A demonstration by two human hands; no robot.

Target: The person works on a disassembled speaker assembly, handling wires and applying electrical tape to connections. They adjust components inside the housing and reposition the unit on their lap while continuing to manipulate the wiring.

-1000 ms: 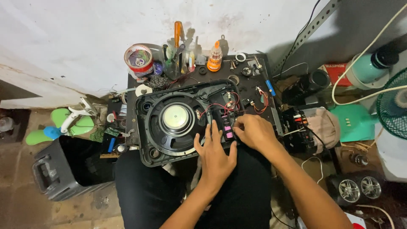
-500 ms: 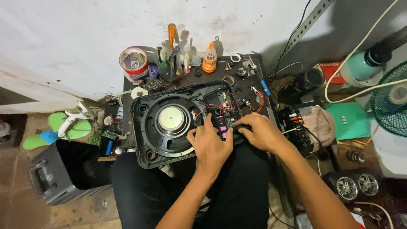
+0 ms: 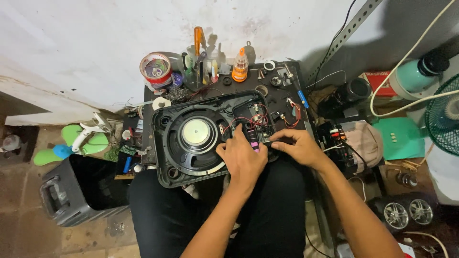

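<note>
A black speaker panel (image 3: 172, 172) with a round woofer (image 3: 196, 134) lies across my lap and the edge of a small dark workbench (image 3: 282, 95). Beside the woofer sits a circuit board (image 3: 253, 131) with red and black wires. My left hand (image 3: 243, 157) rests on the board's near edge, fingers pressed down on it. My right hand (image 3: 299, 145) pinches a small dark part at the board's right side. Whether it holds a tool is hidden by the fingers.
Along the back of the bench stand a tape roll tub (image 3: 155, 69), an orange-handled screwdriver (image 3: 198, 40) in a cup, and an orange bottle (image 3: 240, 67). A black speaker cabinet (image 3: 79, 188) sits on the floor at left. A green fan (image 3: 444, 114) and cables are at right.
The view has shifted slightly. Both hands stay on the board; the right hand has slid a little left toward the left hand.
</note>
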